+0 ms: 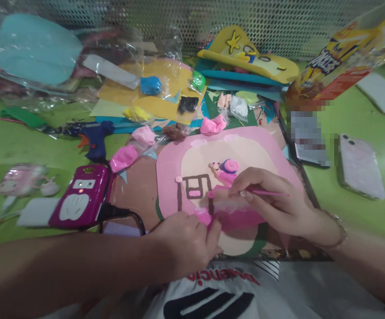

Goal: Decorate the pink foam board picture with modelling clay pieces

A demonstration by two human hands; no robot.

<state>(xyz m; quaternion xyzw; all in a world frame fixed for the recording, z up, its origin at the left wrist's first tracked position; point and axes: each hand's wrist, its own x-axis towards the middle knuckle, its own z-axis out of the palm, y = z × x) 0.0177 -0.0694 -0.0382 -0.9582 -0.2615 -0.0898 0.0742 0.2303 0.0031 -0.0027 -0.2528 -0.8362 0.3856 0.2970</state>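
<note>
A pink foam board (269,150) with a cream oval lies in front of me, bearing a brown clay frame (194,186), a small pink flower and a pink-and-purple clay snail (227,170). My right hand (272,204) is closed around a thin pink tool (269,192), its tip close to the snail. My left hand (187,241) is curled at the board's near edge, fingers pinching a lump of pink clay (204,217).
Bags of coloured clay (151,85) and foam sheets crowd the back. A blue glue gun (96,135), a magenta device (82,197) with a black cable, a white phone (360,166) and a snack bag (342,57) sit on the green table.
</note>
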